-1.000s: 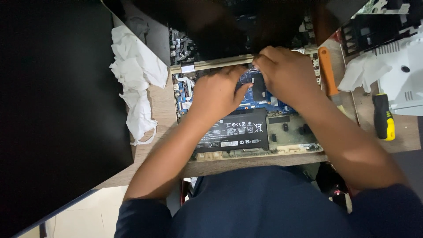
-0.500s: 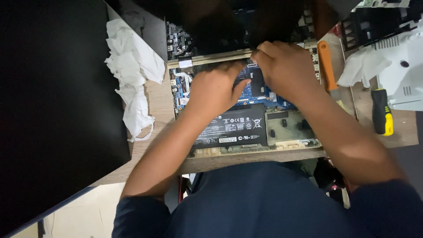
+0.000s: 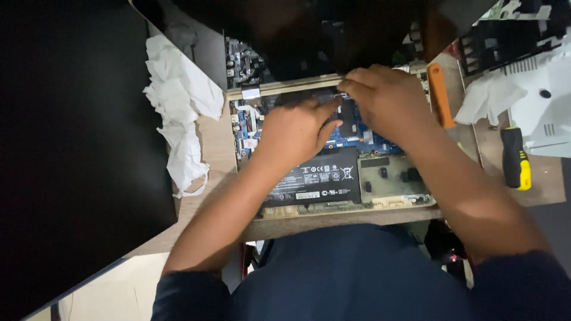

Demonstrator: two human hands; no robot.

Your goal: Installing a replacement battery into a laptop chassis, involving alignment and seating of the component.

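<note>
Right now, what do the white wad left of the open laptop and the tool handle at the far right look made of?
White wad: soft tissue or thin cloth, matte, judging by its crumpled folds. Tool handle: probably moulded plastic or rubber, black with a yellow end and a slight sheen. Left hand and right hand rest inside the laptop.

- The left hand (image 3: pixel 295 132) and right hand (image 3: pixel 389 102) cover the middle of the opened laptop (image 3: pixel 333 172), so the blue board beneath them is mostly hidden.
- Whether the right hand's fingertips (image 3: pixel 347 89) pinch anything cannot be told: the spot is dark and small.
- A large black panel (image 3: pixel 71 154) fills the left side, cut off by the left edge, and hides the desk (image 3: pixel 211 154) under it.
- A dark shape (image 3: pixel 309 35) at the top hides the laptop's far end.
- The white device (image 3: pixel 544 101) is cut off by the right edge.
- The yellow-and-black tool's (image 3: pixel 515 159) tip is not visible.
</note>
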